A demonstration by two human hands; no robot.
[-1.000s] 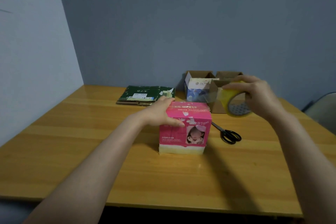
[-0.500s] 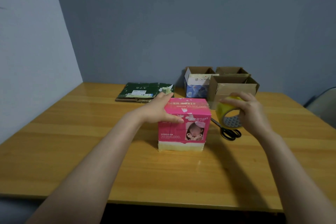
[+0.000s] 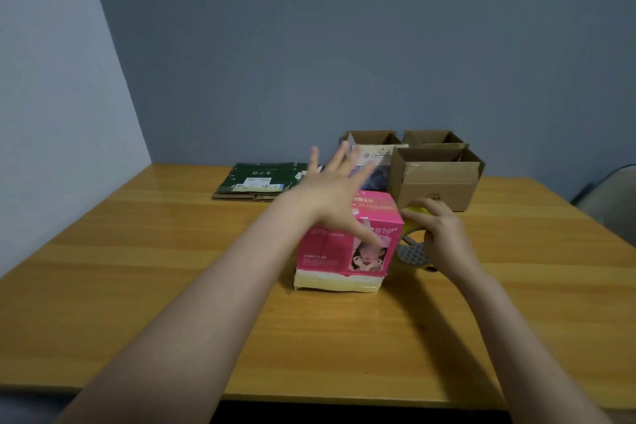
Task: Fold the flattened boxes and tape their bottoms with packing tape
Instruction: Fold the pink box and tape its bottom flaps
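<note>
Pink box (image 3: 347, 241) at mid-table, tape roll (image 3: 411, 253) at its right side

Head view: the pink box stands upright in the middle of the wooden table (image 3: 172, 286), with a pale yellow band along its bottom edge. The left hand (image 3: 335, 189) is over the top of the box with all fingers spread wide and straight, pointing to the far side. It is blurred, so I cannot tell if the palm touches the box. The right hand (image 3: 444, 237) is just right of the box, its fingers curled round the yellow tape roll, which is against the right side of the box. At the far side, to the left, the flattened boxes (image 3: 261, 177) lie in a low pile, the top one dark green. At the far right, a brown open box (image 3: 437, 182) stands near the pink one, and two more open boxes (image 3: 373, 139) stand behind it, close to the wall.
</note>
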